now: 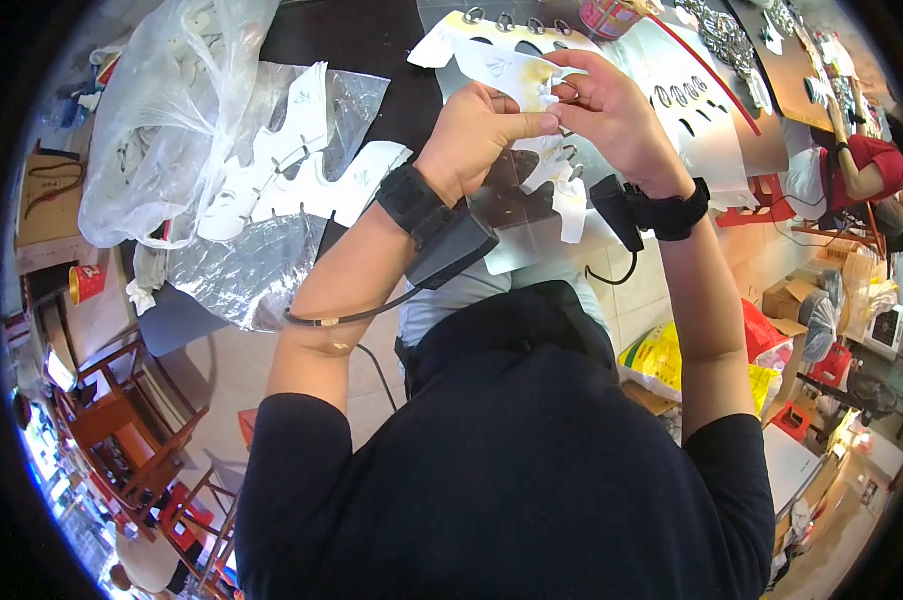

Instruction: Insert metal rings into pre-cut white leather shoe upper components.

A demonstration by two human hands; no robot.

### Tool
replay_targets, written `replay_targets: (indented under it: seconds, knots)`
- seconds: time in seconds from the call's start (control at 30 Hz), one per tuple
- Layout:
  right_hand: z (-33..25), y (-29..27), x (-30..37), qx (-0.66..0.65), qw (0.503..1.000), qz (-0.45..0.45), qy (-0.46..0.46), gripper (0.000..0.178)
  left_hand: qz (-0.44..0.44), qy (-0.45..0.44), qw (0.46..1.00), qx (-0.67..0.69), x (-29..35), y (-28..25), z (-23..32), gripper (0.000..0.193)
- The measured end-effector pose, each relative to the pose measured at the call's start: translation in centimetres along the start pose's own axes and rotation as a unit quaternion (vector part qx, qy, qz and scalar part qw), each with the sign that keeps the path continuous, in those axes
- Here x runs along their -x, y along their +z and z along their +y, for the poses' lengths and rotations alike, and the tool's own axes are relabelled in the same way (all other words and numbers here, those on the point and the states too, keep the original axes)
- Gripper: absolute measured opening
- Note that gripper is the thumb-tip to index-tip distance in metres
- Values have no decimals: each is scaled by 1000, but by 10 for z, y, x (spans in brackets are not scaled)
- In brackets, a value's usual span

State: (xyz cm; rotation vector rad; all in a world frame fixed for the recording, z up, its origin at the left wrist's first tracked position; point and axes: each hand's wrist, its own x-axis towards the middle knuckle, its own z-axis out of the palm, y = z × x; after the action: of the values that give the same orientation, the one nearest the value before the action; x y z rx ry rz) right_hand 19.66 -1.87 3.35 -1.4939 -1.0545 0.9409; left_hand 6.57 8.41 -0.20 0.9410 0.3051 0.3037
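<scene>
Over the near edge of the work table, both hands meet at a white sheet-like piece (pixel 499 72) with a small printed mark and a yellowish patch. My left hand (pixel 477 135) pinches its lower edge between thumb and bent fingers. From the other side my right hand (pixel 612 115) closes thumb and fingertips on the same piece, near a small ring-like part too small to make out fully. More white strips (pixel 569 200) with small metal parts hang below the hands. Behind them, metal rings (pixel 507 22) sit along the edge of a pale yellowish-white piece.
At left, white cut pieces (pixel 297 130) lie on clear plastic, beside a bulging plastic bag (pixel 162 120). Dark oval rings (pixel 680 95), a red rod (pixel 717 75), a tub (pixel 612 15) and a metal chain pile (pixel 727 40) lie at right. Another person (pixel 867 165) sits farther right.
</scene>
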Motion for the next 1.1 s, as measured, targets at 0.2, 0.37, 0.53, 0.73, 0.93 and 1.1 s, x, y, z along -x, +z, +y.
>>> replay_targets:
  seconds: [0.2,0.37,0.53,0.73,0.93,1.1]
  knots:
    - [-7,0,1,-90,996,-21,10,44,-11,-20,998,51,-3,-4,-1,28]
    - [-2,-1,-1,-98,995,-24,7,47,-8,-37,997,71,-2,-5,1,28]
    - [1,-2,3,-86,996,-13,24,57,5,-34,999,10,0,-5,0,28]
    - [-2,-4,7,-64,998,-5,-9,60,126,-30,991,-41,0,2,2,17]
    - [-8,-10,17,81,966,214,-120,38,83,-42,995,25,-1,-4,0,16]
    - [4,22,45,300,909,248,-151,14,82,-33,995,34,3,4,1,16]
